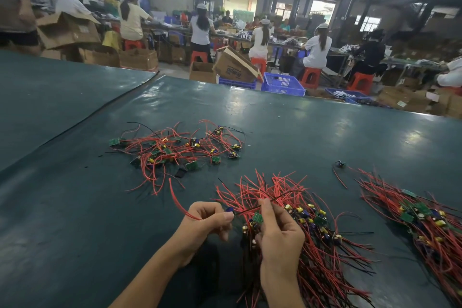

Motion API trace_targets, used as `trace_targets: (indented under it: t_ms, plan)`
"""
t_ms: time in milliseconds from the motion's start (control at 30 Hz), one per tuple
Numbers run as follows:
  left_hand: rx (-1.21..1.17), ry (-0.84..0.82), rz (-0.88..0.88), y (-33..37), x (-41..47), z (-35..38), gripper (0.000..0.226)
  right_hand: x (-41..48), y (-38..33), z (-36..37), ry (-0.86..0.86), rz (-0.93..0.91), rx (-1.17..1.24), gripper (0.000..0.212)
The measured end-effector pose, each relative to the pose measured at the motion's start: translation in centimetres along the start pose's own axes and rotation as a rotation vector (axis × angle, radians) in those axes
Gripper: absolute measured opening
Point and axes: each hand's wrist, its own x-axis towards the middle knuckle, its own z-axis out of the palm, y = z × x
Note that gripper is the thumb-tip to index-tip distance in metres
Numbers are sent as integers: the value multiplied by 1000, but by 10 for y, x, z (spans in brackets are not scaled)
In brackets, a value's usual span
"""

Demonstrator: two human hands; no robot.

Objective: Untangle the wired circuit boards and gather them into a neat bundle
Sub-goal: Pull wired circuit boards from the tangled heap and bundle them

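Observation:
A loose tangle of small green circuit boards with red and black wires (180, 150) lies on the dark green table (325, 132) ahead of me. My left hand (207, 220) pinches one wired board, its red wire curving off to the left. My right hand (277, 230) grips a gathered bundle of boards (312, 222), fingertips on a black wire and a green board, with red wires fanning up and down. A second gathered bundle (425, 217) rests on the table at the right.
A stray red and black wire piece (340, 170) lies between the bundles. Beyond the table's far edge stand blue crates (282, 84), cardboard boxes (235, 65) and several seated people at benches.

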Motion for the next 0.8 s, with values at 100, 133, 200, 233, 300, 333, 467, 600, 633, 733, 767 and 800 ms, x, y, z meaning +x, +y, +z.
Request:
trace_targets:
  t_ms: [100, 133, 200, 233, 300, 333, 467, 600, 633, 733, 767, 800]
  plan:
    - [-68, 9, 5, 4, 0, -6, 25, 7, -9, -6, 70, 10, 136, 21]
    - [-83, 22, 8, 5, 0, -9, 25, 8, -12, -7, 84, 6, 169, 22]
    - [-90, 46, 15, 6, 0, -14, 26, 8, -15, -7, 88, -3, 206, 20]
    - [-76, 58, 13, 7, 0, -15, 26, 6, -15, -7, 86, -7, 221, 19]
    - [-43, 107, -6, 6, 2, -16, 28, 4, -16, -5, 73, -14, 244, 19]
    - [-50, 153, -22, 6, 3, -16, 29, 3, -16, -4, 58, -18, 243, 19]
    - [-186, 334, -98, 4, 7, -13, 24, -4, -15, 0, -43, -57, 168, 16]
    - [-196, 383, -129, 2, 8, -12, 26, -8, -13, 2, -77, -70, 133, 17]
    - [-194, 379, -129, 2, 8, -12, 27, -8, -13, 1, -73, -71, 132, 17]
    - [-239, 322, -132, 0, 8, -13, 22, -6, -14, 0, -41, -84, 124, 16]
    - [-275, 302, -136, 0, 8, -14, 19, -6, -14, 0, -32, -86, 124, 16]
    - [-310, 288, -139, -1, 8, -15, 15, -6, -15, 0, -30, -87, 125, 16]
